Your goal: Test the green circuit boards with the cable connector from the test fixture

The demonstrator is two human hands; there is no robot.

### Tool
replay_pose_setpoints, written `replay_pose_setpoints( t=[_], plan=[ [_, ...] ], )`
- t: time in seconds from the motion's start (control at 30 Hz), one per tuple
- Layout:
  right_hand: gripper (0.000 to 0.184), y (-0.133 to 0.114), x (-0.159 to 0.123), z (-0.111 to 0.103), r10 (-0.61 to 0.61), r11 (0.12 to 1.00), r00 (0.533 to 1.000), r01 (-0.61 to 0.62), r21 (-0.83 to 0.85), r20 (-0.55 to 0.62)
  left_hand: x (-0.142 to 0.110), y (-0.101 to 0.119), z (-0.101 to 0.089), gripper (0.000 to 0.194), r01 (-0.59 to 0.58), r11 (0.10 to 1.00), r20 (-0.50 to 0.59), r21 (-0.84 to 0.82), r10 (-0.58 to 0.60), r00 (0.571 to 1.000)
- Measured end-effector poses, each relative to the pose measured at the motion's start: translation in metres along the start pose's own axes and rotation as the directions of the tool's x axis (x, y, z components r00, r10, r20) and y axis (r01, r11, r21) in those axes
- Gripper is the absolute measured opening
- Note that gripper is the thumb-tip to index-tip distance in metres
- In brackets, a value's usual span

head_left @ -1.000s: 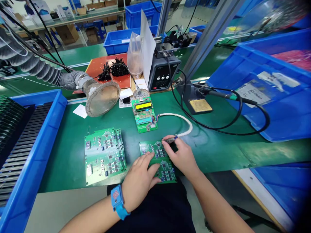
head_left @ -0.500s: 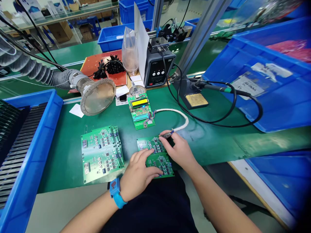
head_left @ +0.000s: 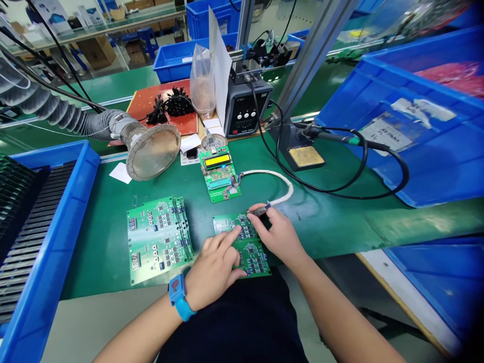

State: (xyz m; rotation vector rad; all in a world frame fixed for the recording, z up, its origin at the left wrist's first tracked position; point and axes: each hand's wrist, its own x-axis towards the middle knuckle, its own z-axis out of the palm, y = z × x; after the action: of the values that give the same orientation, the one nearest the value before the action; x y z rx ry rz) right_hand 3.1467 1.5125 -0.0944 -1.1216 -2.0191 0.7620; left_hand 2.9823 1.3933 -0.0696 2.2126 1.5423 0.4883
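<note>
My right hand (head_left: 283, 236) pinches a small dark probe (head_left: 260, 209) against the upper edge of a green circuit board panel (head_left: 256, 258). From the probe a white sleeved cable (head_left: 285, 182) curves back to a programmer board (head_left: 220, 179) with a lit yellow display. My left hand (head_left: 214, 267), with a blue wrist strap (head_left: 180, 297), rests over the panel's left side. Its index finger is stretched out, touching the upper half near the small buttons; the other fingers bend loosely and hold nothing. They hide part of the panel.
A stack of similar circuit boards (head_left: 159, 239) lies left. Blue bins (head_left: 77, 201) flank the bench. A fume hose nozzle (head_left: 153, 151), a soldering station (head_left: 247, 108) and an iron stand (head_left: 304, 156) with looping black cable stand behind.
My left index finger has straightened onto the upper half of the panel, while the thumb and other fingers have drawn in. My right hand and the probe stay put.
</note>
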Motion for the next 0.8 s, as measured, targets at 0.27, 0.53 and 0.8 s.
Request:
replay_pose_setpoints(
  t=[0.27, 0.53, 0.8],
  plan=[
    [0.015, 0.001, -0.001, 0.0, -0.007, 1.0, 1.0, 0.007, -0.008, -0.001, 0.002, -0.002, 0.0, 0.028, -0.011, 1.0, 0.02, 0.019, 0.01, 1.0],
    [0.015, 0.0, 0.0, -0.001, 0.0, 1.0, 1.0, 0.0, -0.007, 0.007, -0.002, -0.004, 0.007, 0.028, -0.006, 1.0, -0.014, -0.002, 0.006, 1.0],
    [0.016, 0.001, 0.0, -0.001, 0.015, 1.0, 1.0, -0.015, -0.007, 0.004, -0.006, -0.007, 0.011, 0.032, -0.011, 0.998, -0.087, -0.058, 0.006, 0.996]
  ],
)
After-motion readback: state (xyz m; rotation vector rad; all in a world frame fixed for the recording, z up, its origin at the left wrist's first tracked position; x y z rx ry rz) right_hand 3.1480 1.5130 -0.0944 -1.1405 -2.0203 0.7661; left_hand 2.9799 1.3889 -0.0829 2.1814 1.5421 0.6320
